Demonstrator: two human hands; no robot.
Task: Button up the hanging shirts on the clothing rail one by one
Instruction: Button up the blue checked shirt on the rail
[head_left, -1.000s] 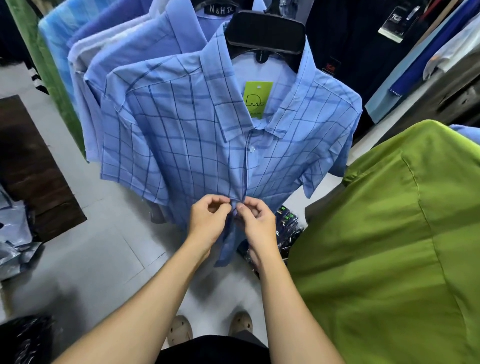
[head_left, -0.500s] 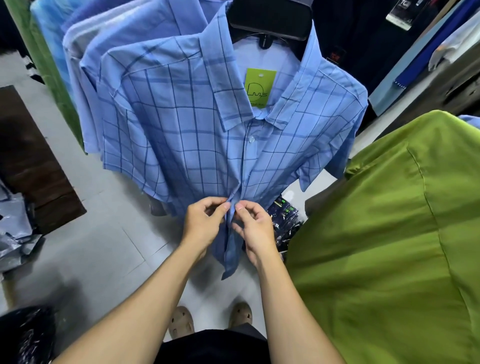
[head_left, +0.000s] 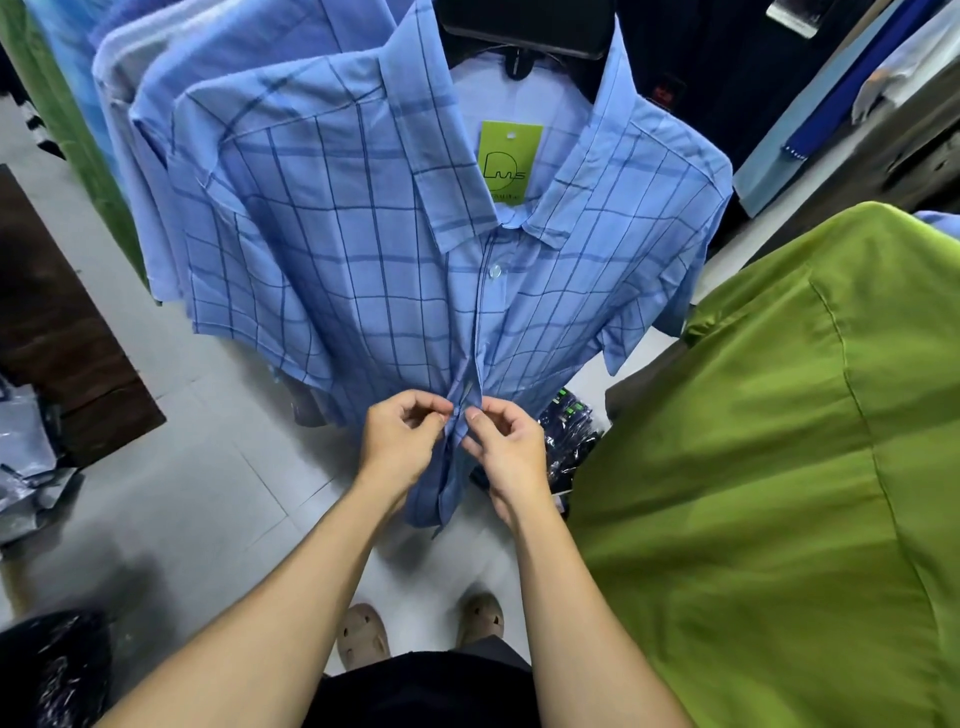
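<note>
One wide-angle camera rides on the person's head, looking forward and down; the blue checked shirt (head_left: 363, 270) hangs close in front, with the floor (head_left: 208, 493) and the person's feet (head_left: 363, 635) straight below

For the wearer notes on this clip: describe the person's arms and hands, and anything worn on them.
Both arms are bare as far up as the view shows: no sleeve covers the left forearm or the right forearm. The left hand and the right hand wear no gloves. No ring, watch or bracelet shows on the sides facing the camera.
</note>
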